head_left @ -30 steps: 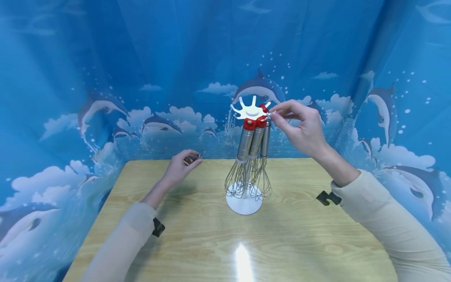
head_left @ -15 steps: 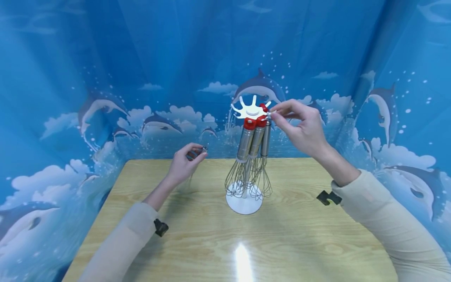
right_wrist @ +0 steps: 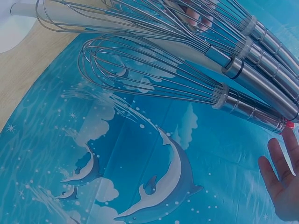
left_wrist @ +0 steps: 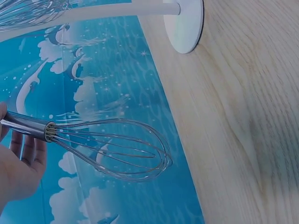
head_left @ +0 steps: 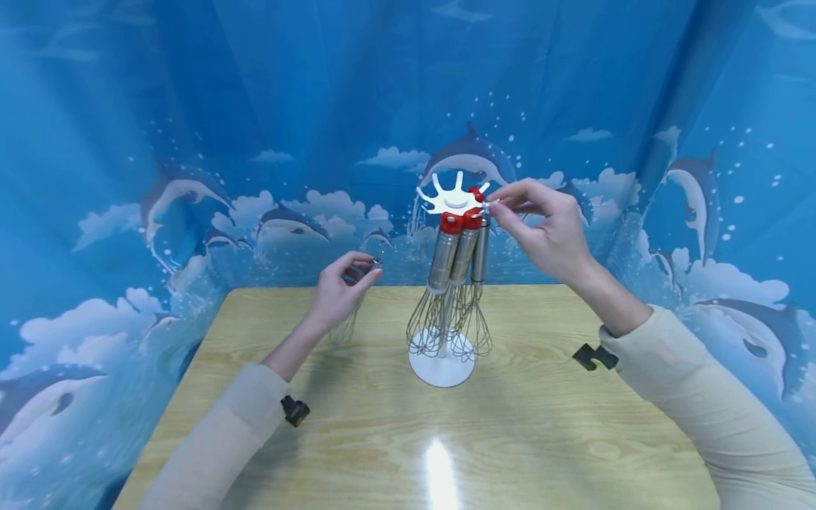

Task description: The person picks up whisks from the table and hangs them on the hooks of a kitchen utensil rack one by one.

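Observation:
A white stand (head_left: pixel 440 372) with a crown of curved hooks (head_left: pixel 455 202) stands on the table, and several steel whisks hang from it. Two front whisks with red tops (head_left: pixel 444 255) (head_left: pixel 465 255) hang beside a slimmer all-steel whisk (head_left: pixel 480 255). Thumb and fingertips of my right hand (head_left: pixel 551 230) pinch the slim whisk's top end at a hook tip. Left of the stand, my left hand (head_left: pixel 338 292) holds another whisk (left_wrist: pixel 30 126) by its steel handle, its wire loops (left_wrist: pixel 117 149) pointing down. In the right wrist view, whisk wires (right_wrist: pixel 140 70) spread across the top.
The light wooden table (head_left: pixel 542 425) carries the stand near its back edge. A blue curtain printed with dolphins (head_left: pixel 319 106) surrounds the back and sides. Black wrist mounts (head_left: pixel 295 411) sit at both sleeves.
My left hand has risen and moved right toward the stand, turning the whisk so its wires now hang below the hand. My right hand stays at the hook.

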`<control>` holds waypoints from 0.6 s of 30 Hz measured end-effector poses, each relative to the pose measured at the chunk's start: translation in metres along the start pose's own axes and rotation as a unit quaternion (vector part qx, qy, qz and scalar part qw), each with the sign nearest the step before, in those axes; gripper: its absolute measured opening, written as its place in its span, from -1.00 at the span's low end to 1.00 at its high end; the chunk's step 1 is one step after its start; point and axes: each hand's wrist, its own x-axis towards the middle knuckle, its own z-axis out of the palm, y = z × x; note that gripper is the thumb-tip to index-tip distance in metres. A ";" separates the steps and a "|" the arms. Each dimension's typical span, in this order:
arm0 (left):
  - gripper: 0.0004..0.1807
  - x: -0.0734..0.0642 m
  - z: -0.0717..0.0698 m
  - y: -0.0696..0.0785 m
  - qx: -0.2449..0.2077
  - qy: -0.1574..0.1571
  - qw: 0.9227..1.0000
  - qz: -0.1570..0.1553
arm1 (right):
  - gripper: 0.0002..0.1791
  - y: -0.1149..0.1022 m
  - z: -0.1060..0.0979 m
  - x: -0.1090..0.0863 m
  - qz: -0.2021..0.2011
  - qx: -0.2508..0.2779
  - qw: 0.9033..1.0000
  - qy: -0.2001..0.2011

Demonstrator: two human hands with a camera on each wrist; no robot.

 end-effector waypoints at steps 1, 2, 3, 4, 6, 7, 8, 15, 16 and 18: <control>-0.67 0.000 0.000 0.001 -0.001 0.001 1.000 0.000 | -0.87 0.000 0.000 0.000 0.001 -0.001 1.000 0.000; -0.67 0.000 0.000 0.002 -0.003 0.002 1.000 0.001 | -0.87 0.000 0.001 0.000 0.003 -0.002 1.000 -0.001; -0.67 0.000 0.000 0.003 -0.005 0.003 1.000 0.002 | -0.87 0.000 0.001 0.000 0.004 -0.003 1.000 0.000; -0.67 -0.001 0.000 0.004 -0.007 0.004 1.000 0.002 | -0.87 -0.001 0.001 0.000 0.004 -0.003 1.000 -0.001; -0.68 -0.002 0.000 0.006 -0.012 0.007 1.000 0.003 | -0.87 -0.001 0.001 0.000 0.004 -0.002 1.000 0.000; -0.68 -0.002 0.000 0.008 -0.014 0.008 1.000 0.004 | -0.87 -0.001 0.001 0.000 0.002 -0.001 1.000 0.000; -0.68 -0.003 0.000 0.009 -0.016 0.009 1.000 0.006 | -0.87 -0.001 0.001 0.000 0.001 0.000 1.000 0.000; -0.69 -0.006 0.001 0.022 -0.022 0.021 0.999 0.012 | -0.86 0.000 0.001 0.000 -0.002 0.001 1.000 0.001; -0.69 -0.007 0.001 0.024 -0.023 0.022 0.999 0.011 | -0.86 0.000 0.001 0.000 -0.002 0.001 1.000 0.001; -0.69 -0.008 0.002 0.028 -0.023 0.024 0.999 0.011 | -0.86 0.000 0.001 0.000 -0.001 0.000 1.000 0.001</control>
